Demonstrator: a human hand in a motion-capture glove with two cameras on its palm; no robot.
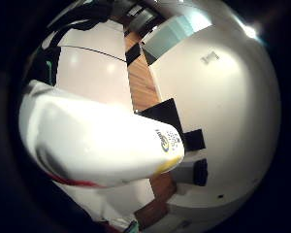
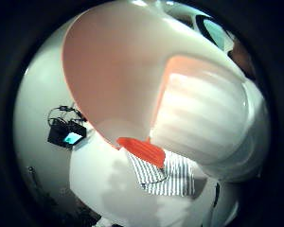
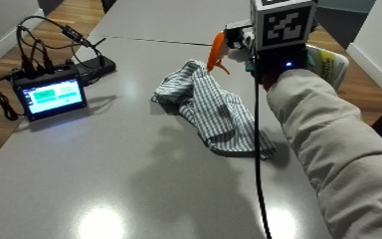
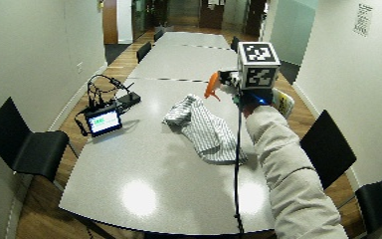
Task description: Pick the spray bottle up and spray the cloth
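In the outside view the gloved right hand (image 3: 278,69) is raised above the grey table (image 3: 144,169), holding the spray bottle (image 3: 323,62) tilted. The bottle's white body sticks out behind the hand and its orange nozzle and trigger (image 3: 216,52) jut forward from the grip. The fingers themselves are hidden behind the hand, so how far they wrap around cannot be seen here. Below and just ahead of the nozzle lies the striped cloth (image 3: 211,109), crumpled on the table. Well off to the far side of the cloth from the hand stands a small screen device (image 3: 50,97).

In the wide outside view the right hand (image 4: 254,97) keeps the spray bottle (image 4: 282,103) off the table, its nozzle over the near end of the cloth (image 4: 201,124).

The thumb side palm view is filled by the bottle's head (image 2: 132,80), close against the palm, with the orange trigger (image 2: 142,149) over the cloth (image 2: 165,175).

The little finger side palm view shows the bottle's white body (image 1: 97,145) lying across the palm.
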